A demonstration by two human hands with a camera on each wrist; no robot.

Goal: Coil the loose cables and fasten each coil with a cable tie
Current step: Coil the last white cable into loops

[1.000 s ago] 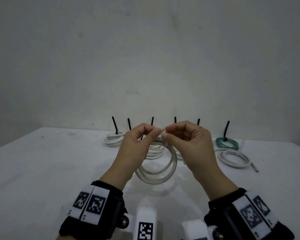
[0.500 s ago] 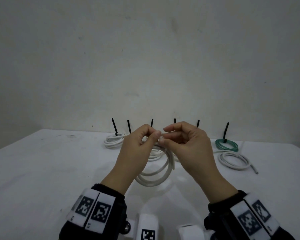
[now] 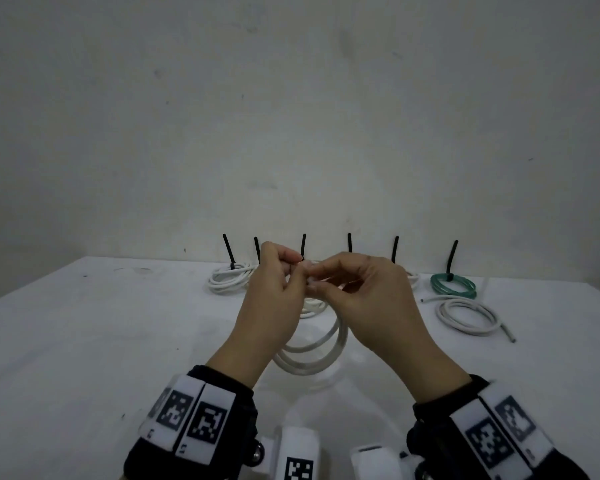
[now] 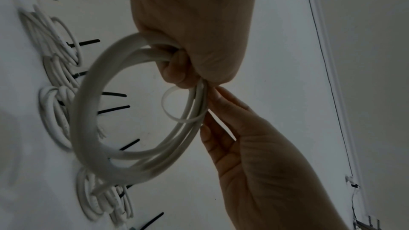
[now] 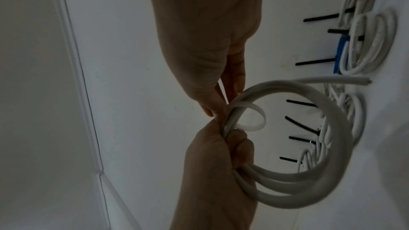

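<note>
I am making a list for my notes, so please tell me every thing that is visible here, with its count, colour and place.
Held cable coil: one, white, lifted above the table between both hands.
Cable tie: one, whitish, looped loosely round the held coil.
Tied coils: several, white, back row; exact count is hidden by the hands.
Green coil: one, back right, tied.
Blue cable: one, among the back coils, right wrist view only.
Black cable ties: six, tails standing up, back row.
Untied coil: one, white, right side, in front of the green coil.
Table: one, white.
Wall: grey-white, behind.
Left hand: grips the held coil.
Right hand: pinches the cable tie.
</note>
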